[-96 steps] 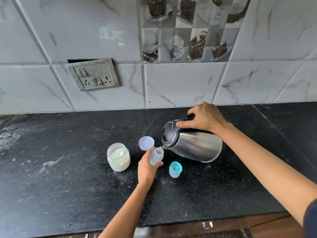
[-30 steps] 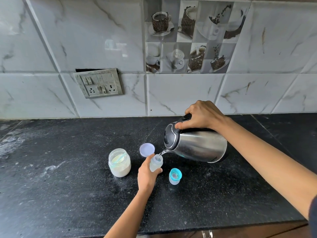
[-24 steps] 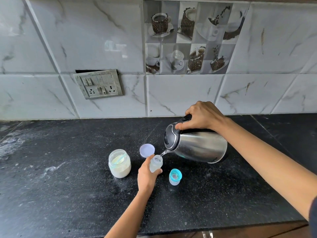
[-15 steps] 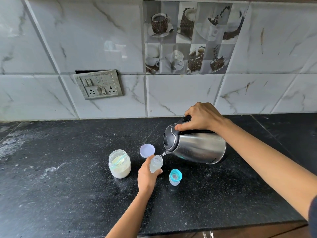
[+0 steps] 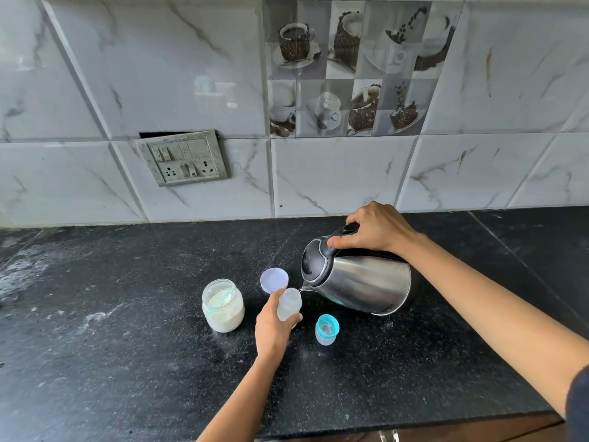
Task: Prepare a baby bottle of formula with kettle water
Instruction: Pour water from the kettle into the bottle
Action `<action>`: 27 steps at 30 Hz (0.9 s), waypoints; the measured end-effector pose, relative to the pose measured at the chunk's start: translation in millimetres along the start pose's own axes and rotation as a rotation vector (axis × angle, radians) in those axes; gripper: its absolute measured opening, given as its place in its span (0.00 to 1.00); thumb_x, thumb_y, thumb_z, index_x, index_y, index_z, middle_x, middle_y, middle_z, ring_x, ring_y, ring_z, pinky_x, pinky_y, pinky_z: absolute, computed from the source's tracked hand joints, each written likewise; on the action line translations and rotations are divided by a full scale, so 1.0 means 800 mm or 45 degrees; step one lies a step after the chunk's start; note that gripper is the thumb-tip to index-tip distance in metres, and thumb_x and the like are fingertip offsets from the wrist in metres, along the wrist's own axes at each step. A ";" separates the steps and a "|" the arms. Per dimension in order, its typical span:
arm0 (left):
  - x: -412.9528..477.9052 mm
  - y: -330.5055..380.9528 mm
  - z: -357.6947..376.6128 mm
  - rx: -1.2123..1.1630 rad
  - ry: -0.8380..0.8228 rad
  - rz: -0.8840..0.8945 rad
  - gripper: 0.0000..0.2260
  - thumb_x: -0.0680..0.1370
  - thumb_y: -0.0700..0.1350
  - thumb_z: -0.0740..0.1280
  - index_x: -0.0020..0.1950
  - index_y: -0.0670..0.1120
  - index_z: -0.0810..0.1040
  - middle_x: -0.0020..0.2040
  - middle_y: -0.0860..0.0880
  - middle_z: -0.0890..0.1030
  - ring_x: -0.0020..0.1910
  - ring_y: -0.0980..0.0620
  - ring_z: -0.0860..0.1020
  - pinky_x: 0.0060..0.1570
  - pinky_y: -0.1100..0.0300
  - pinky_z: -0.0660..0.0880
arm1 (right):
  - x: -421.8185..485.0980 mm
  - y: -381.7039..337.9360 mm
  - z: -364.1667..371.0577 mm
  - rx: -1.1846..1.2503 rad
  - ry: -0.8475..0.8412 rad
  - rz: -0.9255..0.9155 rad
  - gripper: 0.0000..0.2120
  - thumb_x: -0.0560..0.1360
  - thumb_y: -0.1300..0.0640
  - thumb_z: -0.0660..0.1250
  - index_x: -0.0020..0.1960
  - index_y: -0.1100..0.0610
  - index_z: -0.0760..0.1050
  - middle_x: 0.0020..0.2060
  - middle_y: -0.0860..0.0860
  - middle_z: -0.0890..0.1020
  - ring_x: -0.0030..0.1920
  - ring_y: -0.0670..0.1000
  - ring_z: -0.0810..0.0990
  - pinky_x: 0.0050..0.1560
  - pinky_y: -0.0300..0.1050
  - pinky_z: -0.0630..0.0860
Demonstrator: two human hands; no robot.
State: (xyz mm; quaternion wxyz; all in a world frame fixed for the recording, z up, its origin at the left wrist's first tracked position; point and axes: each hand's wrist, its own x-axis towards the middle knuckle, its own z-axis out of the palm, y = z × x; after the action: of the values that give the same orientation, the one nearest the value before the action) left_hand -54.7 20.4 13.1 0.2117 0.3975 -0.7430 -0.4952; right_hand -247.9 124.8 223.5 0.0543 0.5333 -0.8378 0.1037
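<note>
Two arms show in the head view. The left forearm (image 5: 236, 400) comes in at 6 o'clock, slim and uncovered along all of its visible length up to the left hand (image 5: 274, 327). The right forearm (image 5: 478, 301) is uncovered too, from the right hand (image 5: 376, 228) back to about the elbow. At 4 o'clock, against the frame edge, sits a dark sleeve (image 5: 578, 406) — plain cloth with a curved hem, cut off by the frame.

The left hand (image 5: 273, 328) reaches in over the worktop's (image 5: 127, 362) near edge, forearm bare, fingers and thumb curled round the bottle (image 5: 289, 304). The right hand (image 5: 377, 229), arm stretched in from the right, grips the kettle's (image 5: 366, 283) handle from above, thumb pointing left.
</note>
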 end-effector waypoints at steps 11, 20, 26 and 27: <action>-0.004 0.009 -0.001 -0.011 -0.004 -0.015 0.25 0.66 0.42 0.73 0.58 0.61 0.73 0.48 0.60 0.79 0.47 0.61 0.76 0.42 0.63 0.70 | -0.003 0.001 0.003 0.067 0.023 0.013 0.29 0.64 0.28 0.67 0.30 0.55 0.75 0.21 0.47 0.70 0.29 0.51 0.71 0.37 0.45 0.71; -0.005 0.009 0.000 -0.012 0.001 -0.014 0.26 0.66 0.43 0.73 0.59 0.62 0.72 0.49 0.59 0.79 0.49 0.57 0.76 0.45 0.60 0.72 | 0.006 -0.024 -0.011 -0.023 -0.033 -0.054 0.31 0.65 0.29 0.67 0.36 0.59 0.79 0.21 0.49 0.69 0.28 0.51 0.70 0.38 0.46 0.72; -0.006 0.008 -0.001 -0.018 0.010 -0.007 0.24 0.66 0.43 0.74 0.58 0.62 0.72 0.47 0.60 0.79 0.48 0.59 0.76 0.44 0.60 0.70 | 0.010 -0.029 -0.013 -0.067 -0.030 -0.093 0.31 0.64 0.27 0.66 0.35 0.58 0.78 0.22 0.49 0.71 0.30 0.52 0.72 0.33 0.45 0.66; -0.006 0.008 -0.001 -0.016 0.010 -0.007 0.24 0.66 0.43 0.74 0.58 0.61 0.72 0.47 0.60 0.79 0.48 0.59 0.76 0.44 0.60 0.70 | 0.010 -0.028 -0.014 -0.062 -0.024 -0.089 0.31 0.64 0.28 0.66 0.34 0.58 0.78 0.22 0.48 0.70 0.30 0.51 0.71 0.33 0.45 0.65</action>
State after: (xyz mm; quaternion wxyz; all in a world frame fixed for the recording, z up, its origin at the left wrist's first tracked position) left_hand -53.9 24.8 19.6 0.2155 0.4002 -0.7379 -0.4989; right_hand -231.1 110.7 238.3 0.0629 0.5616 -0.8215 0.0762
